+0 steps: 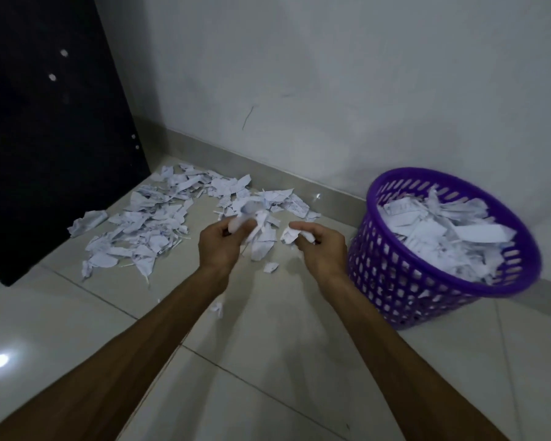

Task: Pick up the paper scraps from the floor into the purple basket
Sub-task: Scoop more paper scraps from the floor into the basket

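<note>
Dark panel (54, 138) and wall (331, 74) border floor scraps (147, 227) beside purple basket (395, 281).

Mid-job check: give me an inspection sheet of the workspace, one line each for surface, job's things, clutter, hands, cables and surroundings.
Surface: pale tiled floor, glossy, with a light glare at lower left.
Job's things: purple basket at right by the wall, tilted, well filled with scraps; scrap pile still spread on the floor at left and centre.
Clutter: stray scraps lie near the hands.
Hands: left hand grips a bunch of scraps; right hand grips a smaller bunch; both are above the floor, left of the basket.
Cables: nothing seen.
Surroundings: grey wall with skirting; dark panel at left.
</note>
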